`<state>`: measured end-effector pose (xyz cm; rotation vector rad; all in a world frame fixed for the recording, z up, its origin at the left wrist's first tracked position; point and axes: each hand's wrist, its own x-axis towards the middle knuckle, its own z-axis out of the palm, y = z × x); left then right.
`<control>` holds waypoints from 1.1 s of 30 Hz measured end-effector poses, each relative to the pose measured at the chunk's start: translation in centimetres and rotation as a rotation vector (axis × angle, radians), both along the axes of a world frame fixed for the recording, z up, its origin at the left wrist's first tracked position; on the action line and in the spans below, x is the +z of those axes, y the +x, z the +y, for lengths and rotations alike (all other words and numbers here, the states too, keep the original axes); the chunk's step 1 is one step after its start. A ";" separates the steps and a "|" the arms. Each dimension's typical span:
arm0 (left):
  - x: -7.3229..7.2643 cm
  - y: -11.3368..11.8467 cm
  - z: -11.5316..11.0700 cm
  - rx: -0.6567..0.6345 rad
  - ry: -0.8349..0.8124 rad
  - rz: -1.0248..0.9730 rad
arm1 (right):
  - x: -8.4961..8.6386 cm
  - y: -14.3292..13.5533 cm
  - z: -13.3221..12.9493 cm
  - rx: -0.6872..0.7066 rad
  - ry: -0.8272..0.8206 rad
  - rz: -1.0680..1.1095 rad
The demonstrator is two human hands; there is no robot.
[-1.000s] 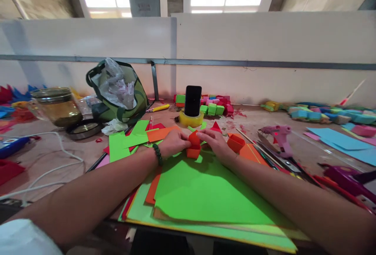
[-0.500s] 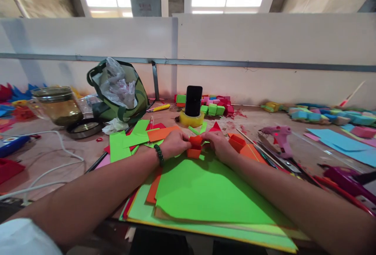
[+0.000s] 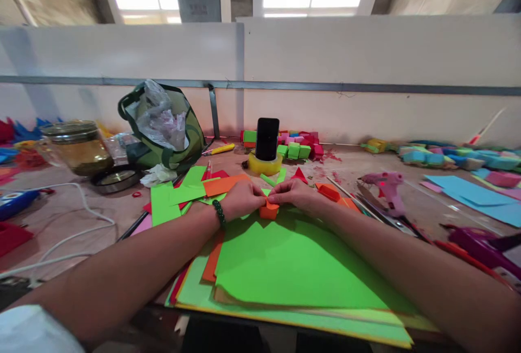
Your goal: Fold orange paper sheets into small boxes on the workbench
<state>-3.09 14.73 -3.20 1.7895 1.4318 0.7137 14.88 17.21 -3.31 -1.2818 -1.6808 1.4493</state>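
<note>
A small folded orange paper box is pinched between both hands above the stack of green paper sheets. My left hand, with a dark green bead bracelet at the wrist, has its fingers closed on the box's left side. From the right, the fingertips of my right hand press on its upper edge. The fingers hide part of the box. Beyond them lie narrow green paper strips. To the right of my right hand sits another orange paper piece.
A phone stands in a yellow tape roll. At left are a camouflage bag, a glass jar and a white cable. On the right lie a pink glue gun and blue paper sheets.
My right hand has moved slightly left, its fingers coming together with the left ones over the orange box. Less of the box's top shows. The view has shifted slightly.
</note>
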 end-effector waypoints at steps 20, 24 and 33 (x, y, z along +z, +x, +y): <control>0.6 1.5 -1.1 -0.037 -0.445 -0.826 | -0.7 -0.1 -0.1 -0.048 0.600 0.095; 0.5 1.7 -1.7 -0.079 -0.346 -0.701 | -1.0 -0.2 -0.5 -0.034 0.763 -0.040; -0.4 1.2 -1.3 -0.309 0.194 -0.258 | -0.4 -0.3 -1.6 -0.072 0.950 -0.288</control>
